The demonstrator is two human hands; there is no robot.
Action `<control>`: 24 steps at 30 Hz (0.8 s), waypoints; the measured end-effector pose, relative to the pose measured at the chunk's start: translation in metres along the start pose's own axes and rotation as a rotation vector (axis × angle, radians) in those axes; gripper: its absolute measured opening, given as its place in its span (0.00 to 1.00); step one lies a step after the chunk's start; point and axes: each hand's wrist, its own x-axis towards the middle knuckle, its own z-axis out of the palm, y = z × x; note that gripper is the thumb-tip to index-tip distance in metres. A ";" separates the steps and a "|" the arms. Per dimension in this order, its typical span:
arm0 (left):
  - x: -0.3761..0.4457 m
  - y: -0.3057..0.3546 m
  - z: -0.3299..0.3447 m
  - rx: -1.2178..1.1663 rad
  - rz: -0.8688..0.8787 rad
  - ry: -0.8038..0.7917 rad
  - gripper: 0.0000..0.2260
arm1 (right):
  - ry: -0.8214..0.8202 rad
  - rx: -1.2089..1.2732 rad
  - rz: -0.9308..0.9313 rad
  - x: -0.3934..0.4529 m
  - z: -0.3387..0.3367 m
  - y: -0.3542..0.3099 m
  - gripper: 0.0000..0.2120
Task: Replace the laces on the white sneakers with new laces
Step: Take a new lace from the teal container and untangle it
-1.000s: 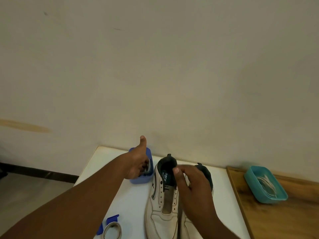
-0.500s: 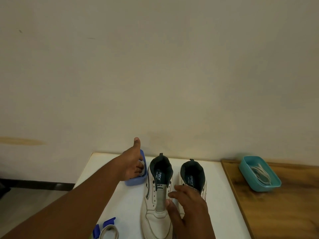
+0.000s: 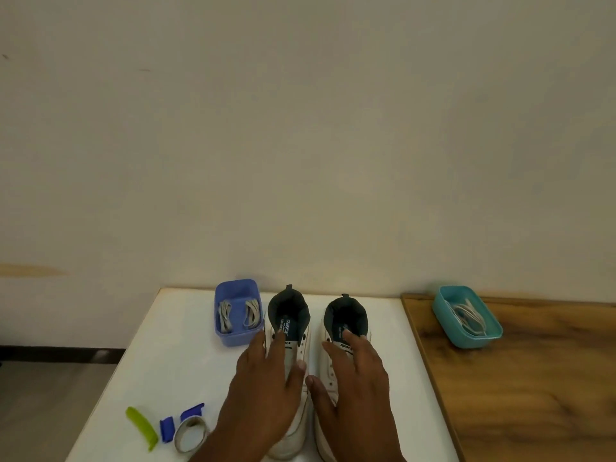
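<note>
Two white sneakers stand side by side on the white table, heels toward the wall, with no laces in their eyelets. My left hand lies flat with spread fingers on the left sneaker. My right hand lies the same way on the right sneaker. A blue tub left of the shoes holds two folded grey laces. A teal tub on the wooden surface at right holds a loose white lace.
Near the table's front left lie a green clip, a blue clip, another blue piece and a grey ring of tape. A wooden tabletop adjoins on the right. A plain wall rises behind.
My left hand has left the blue tub and come down onto the left sneaker. My right hand has shifted from between the shoes onto the right sneaker. The camera tilted down.
</note>
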 end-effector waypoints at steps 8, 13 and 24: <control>-0.009 0.007 0.022 0.247 0.116 0.124 0.37 | -0.081 -0.320 -0.050 -0.005 0.001 0.020 0.37; -0.016 0.024 0.006 0.328 0.247 0.289 0.39 | -0.052 -0.294 -0.115 -0.003 -0.018 0.023 0.35; 0.001 0.083 -0.030 0.367 0.312 0.413 0.37 | 0.030 -0.222 -0.061 0.030 -0.091 0.030 0.33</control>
